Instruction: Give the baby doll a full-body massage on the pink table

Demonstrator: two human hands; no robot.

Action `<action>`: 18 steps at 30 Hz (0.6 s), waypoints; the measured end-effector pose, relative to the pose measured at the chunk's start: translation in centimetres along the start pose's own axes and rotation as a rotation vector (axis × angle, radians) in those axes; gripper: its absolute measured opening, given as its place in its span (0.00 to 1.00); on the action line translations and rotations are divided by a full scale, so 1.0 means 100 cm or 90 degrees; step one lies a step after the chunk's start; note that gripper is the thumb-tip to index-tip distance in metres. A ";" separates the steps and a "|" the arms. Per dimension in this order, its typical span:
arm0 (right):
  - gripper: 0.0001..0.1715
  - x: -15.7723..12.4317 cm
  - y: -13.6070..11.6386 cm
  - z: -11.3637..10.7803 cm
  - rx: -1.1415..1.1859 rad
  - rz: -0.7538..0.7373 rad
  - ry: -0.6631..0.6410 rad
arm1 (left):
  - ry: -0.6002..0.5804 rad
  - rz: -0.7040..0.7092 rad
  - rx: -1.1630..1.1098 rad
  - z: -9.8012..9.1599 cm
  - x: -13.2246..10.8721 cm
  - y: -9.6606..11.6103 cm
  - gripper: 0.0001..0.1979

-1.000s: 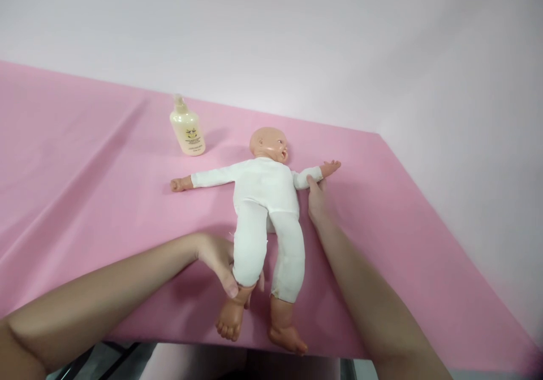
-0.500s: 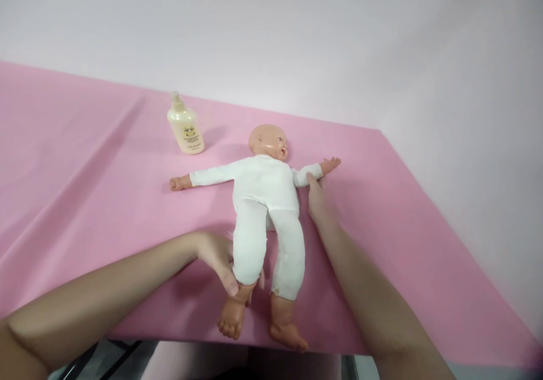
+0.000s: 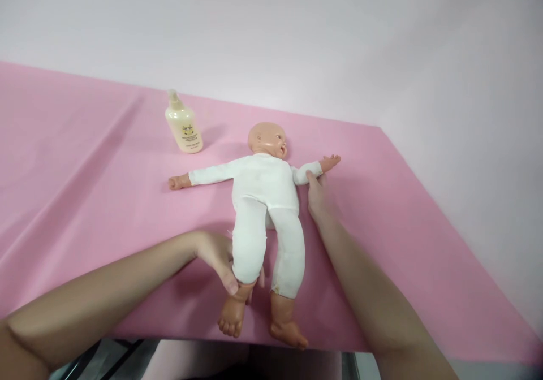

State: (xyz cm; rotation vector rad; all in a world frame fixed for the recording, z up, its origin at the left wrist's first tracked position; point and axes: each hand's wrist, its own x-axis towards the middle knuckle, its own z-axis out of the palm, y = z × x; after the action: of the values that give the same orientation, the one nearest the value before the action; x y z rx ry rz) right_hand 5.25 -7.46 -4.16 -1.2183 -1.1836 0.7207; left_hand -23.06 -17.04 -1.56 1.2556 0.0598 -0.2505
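A baby doll (image 3: 265,185) with a white cloth body lies on its back, its head turned to the right and its arms spread out. My left hand (image 3: 220,261) is wrapped round the doll's lower leg on the left, just above the foot; the thumb shows in front and some fingertips peep out behind. On the other side my right hand (image 3: 317,190) grips the doll's bent arm near the wrist, thumb on top, most fingers hidden beneath. The doll's other leg and other arm rest untouched on the cloth.
A pump bottle (image 3: 185,128) of pale yellow liquid stands behind the doll to the left. Pink cloth (image 3: 85,199) with a long crease covers the table. A pale wall (image 3: 271,40) rises behind, and the table's front edge runs just below the doll's feet.
The view has shifted very slightly. Both hands keep the same hold on the doll, and nothing else has visibly moved.
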 end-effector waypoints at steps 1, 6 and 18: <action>0.50 0.000 0.000 0.000 0.000 -0.003 0.001 | -0.001 0.003 0.000 0.000 0.000 0.000 0.37; 0.52 -0.001 -0.002 0.000 -0.005 -0.017 -0.008 | 0.000 0.009 0.015 0.000 0.000 0.001 0.37; 0.51 -0.006 -0.013 0.002 0.004 0.016 -0.005 | 0.004 0.004 0.017 0.000 -0.001 0.001 0.37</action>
State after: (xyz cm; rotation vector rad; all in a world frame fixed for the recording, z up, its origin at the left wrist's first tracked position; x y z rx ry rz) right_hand 4.73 -8.24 -3.13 -1.2283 -1.1737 0.7470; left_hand -23.11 -16.99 -1.51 1.2836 0.0584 -0.2432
